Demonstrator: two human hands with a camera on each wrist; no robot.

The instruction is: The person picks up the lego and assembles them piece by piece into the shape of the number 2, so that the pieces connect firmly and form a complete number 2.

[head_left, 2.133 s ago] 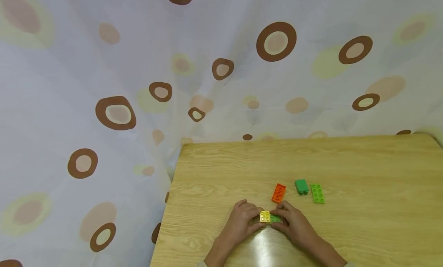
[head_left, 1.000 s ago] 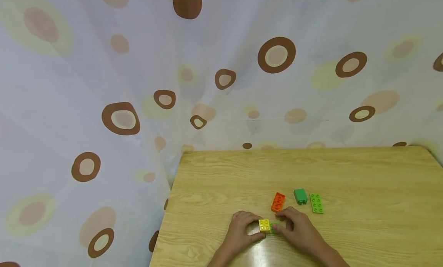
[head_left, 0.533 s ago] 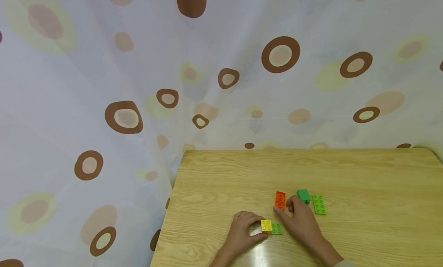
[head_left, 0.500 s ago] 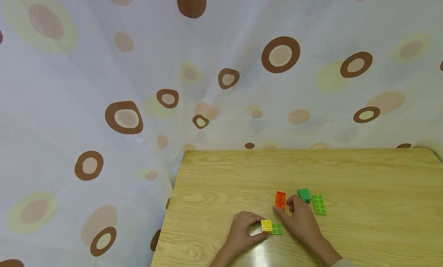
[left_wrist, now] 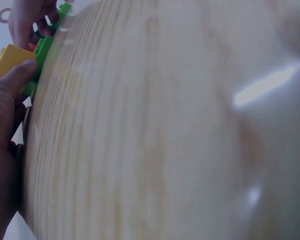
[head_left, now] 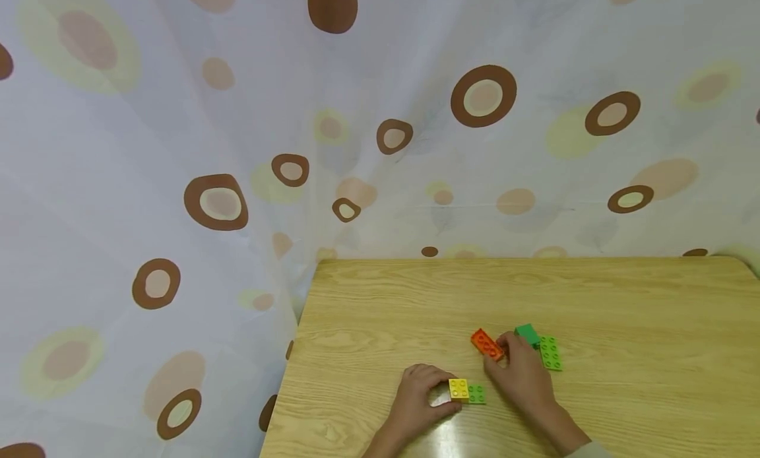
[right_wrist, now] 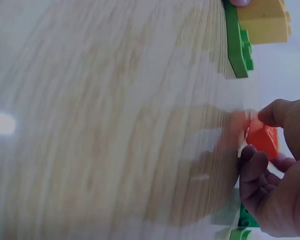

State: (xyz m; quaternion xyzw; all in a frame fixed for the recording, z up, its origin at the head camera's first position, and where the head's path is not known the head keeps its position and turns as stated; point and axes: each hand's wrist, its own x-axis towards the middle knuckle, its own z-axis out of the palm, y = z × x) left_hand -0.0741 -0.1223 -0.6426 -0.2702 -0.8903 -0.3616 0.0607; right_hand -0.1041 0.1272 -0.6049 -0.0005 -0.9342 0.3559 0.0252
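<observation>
A yellow toy building brick (head_left: 458,389) sits on the left part of a light green brick (head_left: 477,394), whose studs show at the right. My left hand (head_left: 414,403) grips this pair between thumb and fingers at its left end. Farther back, my right hand (head_left: 525,381) pinches an orange-red brick (head_left: 487,344), which lies slanted with its hollow side up. In the right wrist view the thumb and a finger press on the sides of the orange-red brick (right_wrist: 264,137), low over the table. The other right fingers are curled beside it.
A dark green brick (head_left: 527,334) lies just beyond my right hand, partly hidden by it. Beside that is a light green eight-stud brick (head_left: 550,354). The wooden table (head_left: 380,299) meets a patterned curtain (head_left: 493,220) at its back and left edges.
My right hand has let go of the light green brick, moved back and right, and taken hold of the orange-red brick, which has turned. My left hand stays on the yellow and green pair.
</observation>
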